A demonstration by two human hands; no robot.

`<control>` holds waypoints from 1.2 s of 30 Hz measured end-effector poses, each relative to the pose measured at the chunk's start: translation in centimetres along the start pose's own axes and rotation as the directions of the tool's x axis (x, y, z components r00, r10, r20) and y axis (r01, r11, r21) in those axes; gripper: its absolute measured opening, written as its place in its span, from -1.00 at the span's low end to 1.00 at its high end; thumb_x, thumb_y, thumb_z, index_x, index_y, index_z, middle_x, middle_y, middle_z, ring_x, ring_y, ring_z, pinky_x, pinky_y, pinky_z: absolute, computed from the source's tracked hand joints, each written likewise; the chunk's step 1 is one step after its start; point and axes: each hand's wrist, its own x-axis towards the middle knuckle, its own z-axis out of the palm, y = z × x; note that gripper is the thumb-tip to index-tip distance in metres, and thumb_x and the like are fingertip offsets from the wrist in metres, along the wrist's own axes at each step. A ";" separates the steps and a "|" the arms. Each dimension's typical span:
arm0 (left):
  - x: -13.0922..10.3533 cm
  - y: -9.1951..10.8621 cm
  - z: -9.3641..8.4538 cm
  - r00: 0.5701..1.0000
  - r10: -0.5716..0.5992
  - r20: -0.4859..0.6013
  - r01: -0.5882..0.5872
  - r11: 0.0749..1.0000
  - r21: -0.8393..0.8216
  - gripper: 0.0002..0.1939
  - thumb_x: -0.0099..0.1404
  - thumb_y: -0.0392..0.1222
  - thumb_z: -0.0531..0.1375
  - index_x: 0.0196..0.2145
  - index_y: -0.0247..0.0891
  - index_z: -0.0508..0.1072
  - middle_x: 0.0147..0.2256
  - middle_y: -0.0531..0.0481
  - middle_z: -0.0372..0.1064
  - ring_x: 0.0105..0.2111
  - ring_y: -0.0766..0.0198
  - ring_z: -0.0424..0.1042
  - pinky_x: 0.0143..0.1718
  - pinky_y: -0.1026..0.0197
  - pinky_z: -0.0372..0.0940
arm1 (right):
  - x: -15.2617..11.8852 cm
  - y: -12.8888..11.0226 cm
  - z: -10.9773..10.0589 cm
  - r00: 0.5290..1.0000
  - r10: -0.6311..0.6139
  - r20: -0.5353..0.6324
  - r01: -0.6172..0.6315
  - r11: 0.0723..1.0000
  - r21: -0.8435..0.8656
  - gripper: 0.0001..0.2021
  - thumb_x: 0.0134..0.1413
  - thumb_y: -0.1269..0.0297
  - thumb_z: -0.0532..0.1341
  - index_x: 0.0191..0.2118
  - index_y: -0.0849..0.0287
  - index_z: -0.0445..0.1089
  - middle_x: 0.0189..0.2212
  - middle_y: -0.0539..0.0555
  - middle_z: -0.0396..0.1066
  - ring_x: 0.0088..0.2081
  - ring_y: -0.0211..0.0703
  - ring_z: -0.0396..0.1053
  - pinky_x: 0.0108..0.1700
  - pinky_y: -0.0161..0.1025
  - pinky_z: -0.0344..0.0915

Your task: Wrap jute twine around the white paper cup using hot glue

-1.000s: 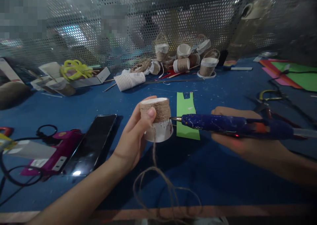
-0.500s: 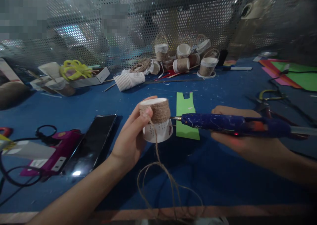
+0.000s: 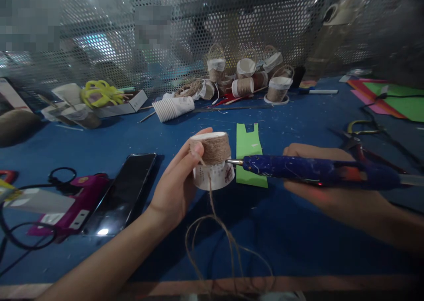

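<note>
My left hand (image 3: 177,181) grips a paper cup (image 3: 213,179) turned upside down, its thumb pressing on the wound twine. Brown jute twine (image 3: 217,148) wraps the upper part of the cup; the lower part is bare white with print. A loose twine tail (image 3: 213,208) hangs from the cup and loops down to the table's front edge. In my right hand (image 3: 318,190) is a blue hot glue gun (image 3: 298,166) with a red light on. Its metal nozzle points left and meets the cup's side just under the wound twine. The gun hides part of my right fingers.
Green cut paper (image 3: 248,153) lies behind the nozzle. A black phone (image 3: 127,190) and a purple power strip (image 3: 86,199) sit at left. Stacked paper cups (image 3: 174,108) and several twine-wrapped baskets (image 3: 278,86) stand at the back; pliers (image 3: 357,148) and coloured paper (image 3: 397,95) are at right.
The cup and my left hand have shifted slightly right. The glue gun has moved slightly down, its nozzle staying against the cup's side.
</note>
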 end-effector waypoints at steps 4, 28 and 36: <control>0.1 0.2 0.0 1.000 -0.006 -0.009 0.006 1.000 0.008 -0.58 0.26 0.03 0.33 0.04 -0.14 0.55 -0.14 -0.02 0.56 -0.19 0.17 0.52 -0.18 0.18 0.47 | -0.1 0.3 0.2 1.000 0.003 -0.015 -0.004 0.999 -0.044 -0.82 0.06 0.31 0.21 -0.53 0.04 0.25 -0.62 -0.12 0.24 -0.58 -0.23 0.21 -0.58 -0.26 0.14; -0.1 0.1 0.0 0.999 0.040 0.002 -0.040 0.998 0.050 -0.55 0.28 0.01 0.31 0.09 -0.13 0.49 -0.19 0.04 0.54 -0.31 0.28 0.57 -0.31 0.30 0.50 | 0.2 0.2 0.1 1.000 -0.019 0.008 0.019 0.999 -0.046 -0.81 0.07 0.28 0.22 -0.52 0.08 0.26 -0.61 -0.10 0.25 -0.57 -0.25 0.21 -0.58 -0.28 0.14; 0.3 -0.1 -0.3 0.995 0.099 0.013 -0.099 0.994 0.047 -0.56 0.26 -0.08 0.36 0.08 -0.12 0.46 -0.15 0.05 0.52 -0.27 0.28 0.56 -0.29 0.31 0.48 | 0.1 0.1 0.1 0.999 -0.044 0.021 0.044 0.998 -0.033 -0.81 0.03 0.30 0.22 -0.55 0.08 0.26 -0.66 -0.14 0.21 -0.62 -0.29 0.15 -0.63 -0.32 0.07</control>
